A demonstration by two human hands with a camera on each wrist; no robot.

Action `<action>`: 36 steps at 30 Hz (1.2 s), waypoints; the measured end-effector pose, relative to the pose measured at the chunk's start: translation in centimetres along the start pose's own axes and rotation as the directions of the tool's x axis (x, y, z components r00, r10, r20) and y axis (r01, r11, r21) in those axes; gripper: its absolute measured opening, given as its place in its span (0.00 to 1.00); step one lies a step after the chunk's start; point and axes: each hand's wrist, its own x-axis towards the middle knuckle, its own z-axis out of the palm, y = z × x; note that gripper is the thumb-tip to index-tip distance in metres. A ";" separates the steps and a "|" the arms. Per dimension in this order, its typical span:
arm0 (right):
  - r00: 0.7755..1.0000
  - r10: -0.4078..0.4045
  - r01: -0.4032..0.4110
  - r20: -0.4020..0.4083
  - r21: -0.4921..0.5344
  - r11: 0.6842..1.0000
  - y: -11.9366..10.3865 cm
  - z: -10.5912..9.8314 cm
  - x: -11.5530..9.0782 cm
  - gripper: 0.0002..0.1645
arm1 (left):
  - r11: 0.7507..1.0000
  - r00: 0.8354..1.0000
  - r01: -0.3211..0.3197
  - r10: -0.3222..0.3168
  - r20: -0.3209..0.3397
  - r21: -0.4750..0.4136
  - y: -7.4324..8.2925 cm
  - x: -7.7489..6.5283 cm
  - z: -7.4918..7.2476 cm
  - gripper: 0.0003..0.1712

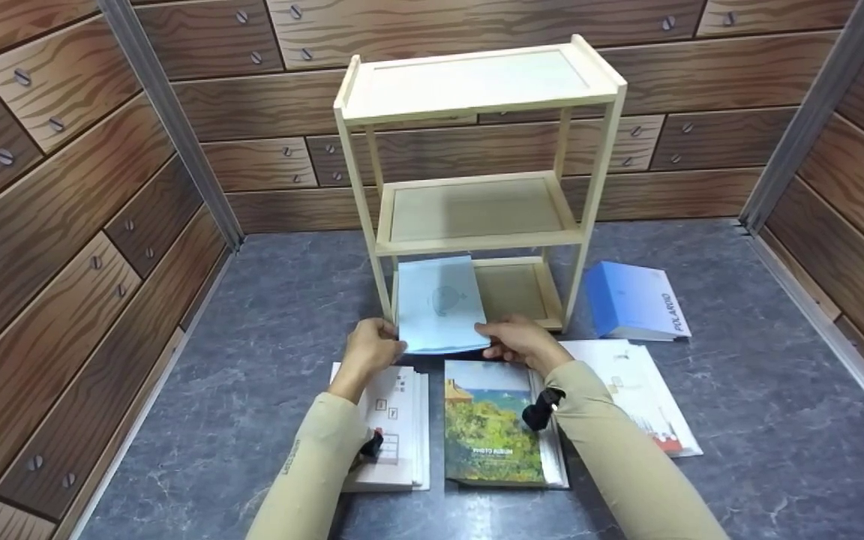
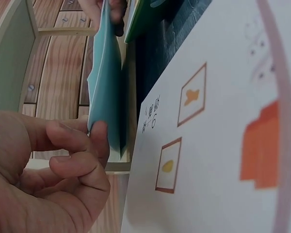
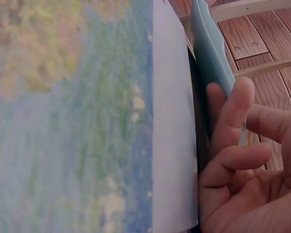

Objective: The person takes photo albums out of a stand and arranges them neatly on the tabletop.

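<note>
A thin light-blue booklet lies over the left part of the wooden rack's bottom shelf, its near edge reaching out past the shelf front. My left hand pinches its near left corner between thumb and fingers. At the near right corner my right hand pinches it the same way. Both wrist views show the booklet edge-on, with thumb and fingers on either side of it. Under my left forearm is a white album. A photo album with a painted garden cover lies under my right wrist.
The three-tier wooden rack stands against the plank-patterned back wall, its top and middle shelves bare. To its right a blue Polaroid album sits on the dark marbled floor. Another white album lies beside my right forearm.
</note>
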 end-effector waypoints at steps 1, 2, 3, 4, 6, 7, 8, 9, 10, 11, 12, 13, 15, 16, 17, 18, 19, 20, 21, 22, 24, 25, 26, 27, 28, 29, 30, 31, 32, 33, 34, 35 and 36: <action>1.000 -0.003 0.003 -0.002 -0.009 1.000 0.0 0.0 -0.1 0.38 | 1.000 1.000 0.009 -0.009 0.012 -0.021 0.0 0.0 0.0 0.10; 1.000 -0.010 0.009 -0.004 -0.017 1.000 0.0 0.0 -0.1 0.38 | 0.999 0.999 0.020 -0.018 0.028 -0.046 0.0 0.0 0.0 0.12; 1.000 -0.016 0.016 -0.007 -0.020 1.000 -0.1 0.0 -0.2 0.36 | 0.997 0.999 0.029 -0.026 0.043 -0.073 0.0 0.0 -0.1 0.13; 1.000 -0.023 0.023 -0.009 -0.022 0.999 -0.1 -0.1 -0.4 0.34 | 0.994 0.998 0.037 -0.031 0.059 -0.100 0.0 0.0 -0.1 0.15; 0.999 -0.040 0.040 -0.011 -0.024 0.999 -0.2 -0.1 -0.6 0.27 | 0.986 0.995 0.053 -0.038 0.097 -0.159 0.0 0.1 -0.2 0.20; 0.999 -0.049 0.048 -0.008 -0.027 0.998 -0.3 -0.1 -0.7 0.24 | 0.982 0.992 0.061 -0.040 0.116 -0.179 0.0 0.1 -0.2 0.21; 0.998 -0.056 0.056 -0.006 -0.030 0.998 -0.3 -0.1 -0.8 0.21 | 0.980 0.990 0.064 -0.039 0.133 -0.190 -0.1 0.1 -0.3 0.22; 0.998 -0.062 0.062 -0.003 -0.029 0.998 -0.3 -0.2 -0.9 0.18 | 0.978 0.988 0.067 -0.038 0.148 -0.200 -0.1 0.1 -0.3 0.21; 0.998 -0.067 0.067 -0.002 -0.031 0.997 -0.3 -0.2 -1.0 0.16 | 0.977 0.987 0.066 -0.034 0.159 -0.202 -0.1 0.1 -0.3 0.20; 0.997 -0.074 0.074 0.000 -0.035 0.997 -0.2 -0.2 -1.1 0.15 | 0.975 0.984 0.072 -0.035 0.173 -0.209 -0.2 0.1 -0.3 0.18; 0.997 -0.082 0.082 0.003 -0.040 0.996 -0.2 -0.2 -1.2 0.15 | 0.973 0.982 0.079 -0.038 0.187 -0.217 -0.3 0.1 -0.4 0.16; 0.996 -0.088 0.088 0.004 -0.041 0.995 -0.1 -0.3 -1.3 0.14 | 0.970 0.979 0.084 -0.039 0.198 -0.226 -0.3 0.1 -0.4 0.14; 0.995 -0.105 0.105 0.002 -0.037 0.994 0.1 -0.3 -1.4 0.13 | 0.959 0.973 0.107 -0.047 0.226 -0.261 -0.5 0.1 -0.4 0.12; 0.994 -0.110 0.110 -0.001 -0.037 0.993 0.2 -0.4 -1.5 0.13 | 0.953 0.969 0.121 -0.053 0.240 -0.278 -0.5 0.1 -0.4 0.12; 0.993 -0.116 0.116 -0.002 -0.038 0.992 0.3 -0.4 -1.6 0.14 | 0.946 0.965 0.136 -0.059 0.256 -0.295 -0.5 0.1 -0.5 0.12; 0.993 -0.120 0.120 -0.003 -0.038 0.992 0.4 -0.5 -1.7 0.14 | 0.941 0.961 0.146 -0.062 0.269 -0.304 -0.6 0.1 -0.5 0.12; 0.993 -0.122 0.122 -0.003 -0.035 0.992 0.4 -0.6 -1.8 0.13 | 0.937 0.958 0.156 -0.067 0.281 -0.311 -0.6 0.0 -0.5 0.11; 0.992 -0.125 0.125 -0.005 -0.035 0.992 0.5 -0.6 -1.9 0.13 | 0.935 0.955 0.165 -0.071 0.289 -0.314 -0.6 0.0 -0.5 0.11; 0.992 -0.130 0.129 -0.004 -0.035 0.991 0.6 -0.7 -2.0 0.13 | 0.935 0.953 0.169 -0.075 0.292 -0.311 -0.6 0.0 -0.5 0.10; 0.991 -0.134 0.134 -0.004 -0.034 0.990 0.6 -0.7 -2.1 0.13 | 0.938 0.953 0.167 -0.075 0.293 -0.303 -0.6 0.0 -0.4 0.11; 0.989 -0.149 0.149 -0.002 -0.037 0.988 0.7 -0.7 -2.4 0.13 | 0.944 0.953 0.165 -0.078 0.291 -0.287 -0.6 -0.1 -0.4 0.12; 0.987 -0.158 0.158 -0.001 -0.043 0.987 0.8 -0.7 -2.6 0.13 | 0.946 0.954 0.163 -0.078 0.289 -0.281 -0.6 -0.2 -0.4 0.12; 0.986 -0.165 0.165 -0.003 -0.046 0.985 0.8 -0.6 -2.7 0.13 | 0.947 0.955 0.160 -0.076 0.288 -0.278 -0.6 -0.3 -0.3 0.13; 0.985 -0.171 0.171 -0.002 -0.051 0.984 0.8 -0.5 -2.9 0.13 | 0.947 0.954 0.159 -0.076 0.290 -0.277 -0.6 -0.4 -0.3 0.13; 0.985 -0.175 0.174 -0.003 -0.054 0.983 0.9 -0.5 -3.1 0.13 | 0.946 0.953 0.161 -0.074 0.295 -0.281 -0.6 -0.5 -0.4 0.13; 0.984 -0.178 0.178 -0.002 -0.057 0.982 0.9 -0.4 -3.3 0.14 | 0.943 0.951 0.164 -0.073 0.301 -0.289 -0.6 -0.6 -0.4 0.12; 0.983 -0.183 0.183 -0.001 -0.058 0.981 1.0 -0.4 -3.4 0.14 | 0.941 0.949 0.165 -0.069 0.307 -0.296 -0.6 -0.7 -0.4 0.11; 0.983 -0.186 0.186 0.000 -0.059 0.981 1.0 -0.4 -3.6 0.14 | 0.939 0.948 0.164 -0.064 0.313 -0.302 -0.7 -0.9 -0.4 0.10; 0.982 -0.187 0.187 0.001 -0.056 0.981 1.0 -0.3 -3.7 0.15 | 0.936 0.946 0.165 -0.061 0.318 -0.310 -0.7 -1.0 -0.5 0.09; 0.982 -0.190 0.190 0.005 -0.059 0.980 1.1 -0.4 -3.9 0.15 | 0.935 0.945 0.165 -0.058 0.322 -0.314 -0.7 -1.1 -0.5 0.08; 0.981 -0.193 0.193 0.009 -0.061 0.979 1.1 -0.4 -4.1 0.16 | 0.935 0.944 0.160 -0.052 0.324 -0.315 -0.7 -1.3 -0.6 0.08; 0.980 -0.196 0.197 0.014 -0.065 0.978 1.2 -0.4 -4.2 0.16 | 0.937 0.944 0.154 -0.046 0.326 -0.314 -0.7 -1.4 -0.6 0.07; 0.979 -0.201 0.202 0.020 -0.071 0.977 1.2 -0.4 -4.4 0.16 | 0.939 0.944 0.150 -0.042 0.327 -0.311 -0.7 -1.5 -0.7 0.07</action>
